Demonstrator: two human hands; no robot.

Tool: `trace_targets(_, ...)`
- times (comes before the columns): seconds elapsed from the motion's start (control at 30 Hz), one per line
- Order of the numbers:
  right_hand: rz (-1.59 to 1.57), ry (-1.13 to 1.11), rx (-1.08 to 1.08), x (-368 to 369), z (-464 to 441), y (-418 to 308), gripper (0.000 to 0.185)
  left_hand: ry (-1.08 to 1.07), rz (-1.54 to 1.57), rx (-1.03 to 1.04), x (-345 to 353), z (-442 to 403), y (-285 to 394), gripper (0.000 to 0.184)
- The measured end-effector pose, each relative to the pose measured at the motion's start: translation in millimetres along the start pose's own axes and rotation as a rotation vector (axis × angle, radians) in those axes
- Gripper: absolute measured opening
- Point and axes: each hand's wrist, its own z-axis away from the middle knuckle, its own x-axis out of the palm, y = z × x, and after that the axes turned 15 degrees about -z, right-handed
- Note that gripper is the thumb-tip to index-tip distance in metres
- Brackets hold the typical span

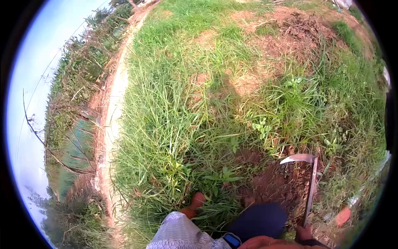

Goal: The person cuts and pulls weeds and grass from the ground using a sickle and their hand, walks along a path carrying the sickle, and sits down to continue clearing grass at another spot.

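The sickle [313,178] has a smooth, shiny metal blade [298,157]; whether its handle [310,195] is wood or metal, I cannot tell. The patterned cloth [178,230] and dark blue cloth [261,220] look matt. The watch [232,239] has a smooth, glossy face. The soil [269,182] is rough and crumbly, the path [116,103] matt.

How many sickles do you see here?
1: the sickle in the right hand, its curved blade near bare soil. Others could be hidden in the grass.
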Motion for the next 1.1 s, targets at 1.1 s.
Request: trace_targets(1.1,0.232,0.266,0.302,-163.0,328.9,-130.5,0.029,0.157,-0.411,-0.123,-490.9,393.6,44.5,0.033)
